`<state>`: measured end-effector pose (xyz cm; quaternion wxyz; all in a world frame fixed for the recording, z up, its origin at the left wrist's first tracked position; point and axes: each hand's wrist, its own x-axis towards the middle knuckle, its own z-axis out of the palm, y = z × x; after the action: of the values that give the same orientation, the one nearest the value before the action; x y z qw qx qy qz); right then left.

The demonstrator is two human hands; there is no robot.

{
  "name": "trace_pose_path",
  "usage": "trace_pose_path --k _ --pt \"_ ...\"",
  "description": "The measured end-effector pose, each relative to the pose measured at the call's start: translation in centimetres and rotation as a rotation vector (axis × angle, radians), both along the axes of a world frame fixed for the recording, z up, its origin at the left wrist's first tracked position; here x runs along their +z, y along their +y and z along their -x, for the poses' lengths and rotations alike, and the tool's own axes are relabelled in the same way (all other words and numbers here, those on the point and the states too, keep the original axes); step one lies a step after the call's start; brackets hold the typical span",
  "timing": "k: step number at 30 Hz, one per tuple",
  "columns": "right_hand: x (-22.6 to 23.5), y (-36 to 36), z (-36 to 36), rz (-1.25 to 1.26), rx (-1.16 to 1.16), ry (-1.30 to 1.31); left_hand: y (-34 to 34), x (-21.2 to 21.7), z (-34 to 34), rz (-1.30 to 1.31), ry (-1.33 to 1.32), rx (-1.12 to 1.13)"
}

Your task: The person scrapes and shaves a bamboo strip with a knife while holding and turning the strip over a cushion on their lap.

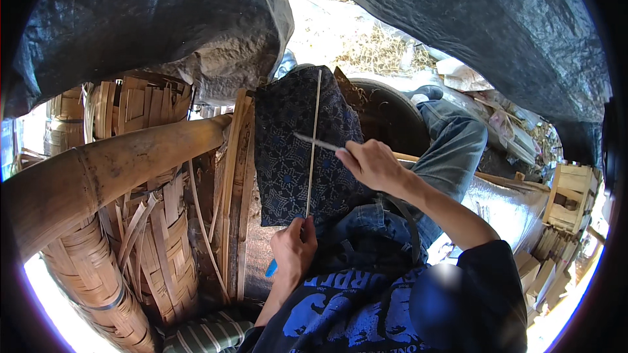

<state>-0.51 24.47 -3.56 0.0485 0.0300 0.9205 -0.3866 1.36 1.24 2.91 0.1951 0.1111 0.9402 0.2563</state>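
My left hand (294, 246) is closed on the near end of a thin pale bamboo stick (316, 111), which points away from me over a dark patterned cloth (281, 170) spread across my lap. In my right hand (376, 167) is a knife (316, 141), gripped by its handle. Its blade points left and crosses the stick around the middle; whether it touches the stick I cannot tell. Something blue (271, 268) shows beside my left wrist, too small to name.
A thick bamboo pole (124, 163) slants in from the left, its end close to the cloth. Woven bamboo baskets (85, 274) stand below it. Dark tarps (497, 33) hang overhead. Beyond my lap is a round dark tub (386, 114). A wooden crate (568, 197) stands far right.
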Motion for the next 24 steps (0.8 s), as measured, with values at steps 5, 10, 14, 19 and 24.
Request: trace_pose_path --k 5,10,14,19,24 --pt "0.3 -0.6 -0.9 -0.125 0.054 -0.072 0.4 -0.5 -0.4 0.106 0.075 -0.102" --pt "-0.1 -1.3 -0.8 -0.238 0.083 -0.083 0.3 -0.3 -0.5 0.11 0.078 -0.105" --pt "-0.1 -1.5 -0.9 -0.337 0.115 -0.097 0.5 -0.1 -0.7 0.135 0.063 -0.091" --pt "-0.2 -2.2 -0.4 -0.312 0.062 -0.104 0.2 -0.4 -1.1 0.123 0.094 -0.118" --pt "-2.0 -2.4 1.8 -0.319 0.014 -0.049 0.0 -0.3 -1.5 0.097 0.096 -0.11"
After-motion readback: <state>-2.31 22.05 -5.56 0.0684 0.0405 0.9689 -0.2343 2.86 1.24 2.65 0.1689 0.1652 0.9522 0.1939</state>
